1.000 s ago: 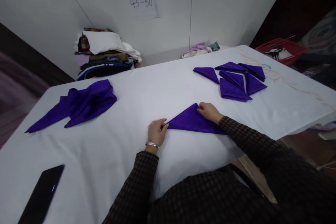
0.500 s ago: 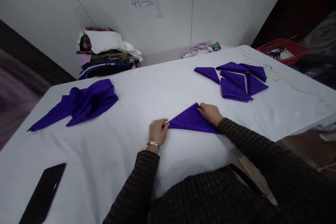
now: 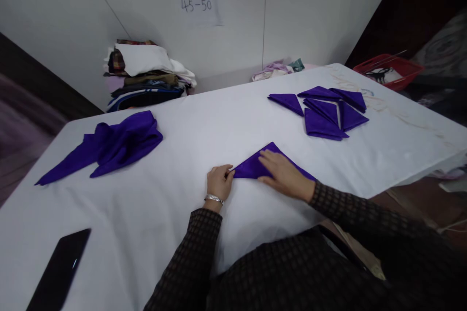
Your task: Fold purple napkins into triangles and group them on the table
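A purple napkin folded into a triangle (image 3: 251, 166) lies on the white table (image 3: 204, 131) right in front of me. My left hand (image 3: 218, 182) pinches its left corner, fingers closed on the cloth. My right hand (image 3: 282, 176) lies flat on the middle of the triangle with fingers stretched out. Several folded purple triangles (image 3: 324, 112) sit in a group at the far right. A loose heap of unfolded purple napkins (image 3: 113, 145) lies at the left.
A black phone (image 3: 58, 272) lies near the table's front left edge. Stacked folded clothes (image 3: 146, 74) stand behind the table by the wall, more fabric (image 3: 275, 69) at the back, and a red basket (image 3: 392, 69) sits at the far right.
My right hand has left the triangle's top corner and moved down and left, now lying flat across the napkin's middle. The left hand keeps its pinch on the left corner.
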`<state>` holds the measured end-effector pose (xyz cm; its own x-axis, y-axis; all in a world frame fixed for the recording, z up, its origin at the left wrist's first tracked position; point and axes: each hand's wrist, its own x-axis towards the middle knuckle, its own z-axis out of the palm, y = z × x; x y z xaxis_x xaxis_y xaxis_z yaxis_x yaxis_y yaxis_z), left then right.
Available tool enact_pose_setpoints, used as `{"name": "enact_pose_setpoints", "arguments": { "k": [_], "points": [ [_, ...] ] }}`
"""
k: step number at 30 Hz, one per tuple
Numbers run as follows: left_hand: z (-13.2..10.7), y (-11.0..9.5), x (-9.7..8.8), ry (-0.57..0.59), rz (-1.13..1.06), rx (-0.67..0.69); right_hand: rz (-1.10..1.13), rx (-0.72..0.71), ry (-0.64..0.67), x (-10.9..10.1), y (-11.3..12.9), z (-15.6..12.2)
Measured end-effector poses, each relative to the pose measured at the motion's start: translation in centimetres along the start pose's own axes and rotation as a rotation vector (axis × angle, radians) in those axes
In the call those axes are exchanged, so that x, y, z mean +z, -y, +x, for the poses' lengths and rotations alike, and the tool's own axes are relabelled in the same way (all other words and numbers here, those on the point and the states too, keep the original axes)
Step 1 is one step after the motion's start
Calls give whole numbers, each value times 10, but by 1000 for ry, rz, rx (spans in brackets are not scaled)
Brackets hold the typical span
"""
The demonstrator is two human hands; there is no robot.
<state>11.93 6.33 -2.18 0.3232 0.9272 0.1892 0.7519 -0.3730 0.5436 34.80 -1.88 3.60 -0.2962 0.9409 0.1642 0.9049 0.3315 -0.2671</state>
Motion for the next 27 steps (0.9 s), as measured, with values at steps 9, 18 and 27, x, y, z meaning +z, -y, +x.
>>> {"name": "enact_pose_setpoints", "arguments": {
  "k": [9, 18, 27],
  "points": [
    [3, 4, 0, -23, 17, 68, -18, -13, 55, 61, 37, -2],
    [7, 7, 0, -29, 6, 78, -5, -7, 56, 64, 28, -2],
    [8, 5, -2, -23, 51, 61, 2, 52, 42, 66, 32, -9]
  ]
}}
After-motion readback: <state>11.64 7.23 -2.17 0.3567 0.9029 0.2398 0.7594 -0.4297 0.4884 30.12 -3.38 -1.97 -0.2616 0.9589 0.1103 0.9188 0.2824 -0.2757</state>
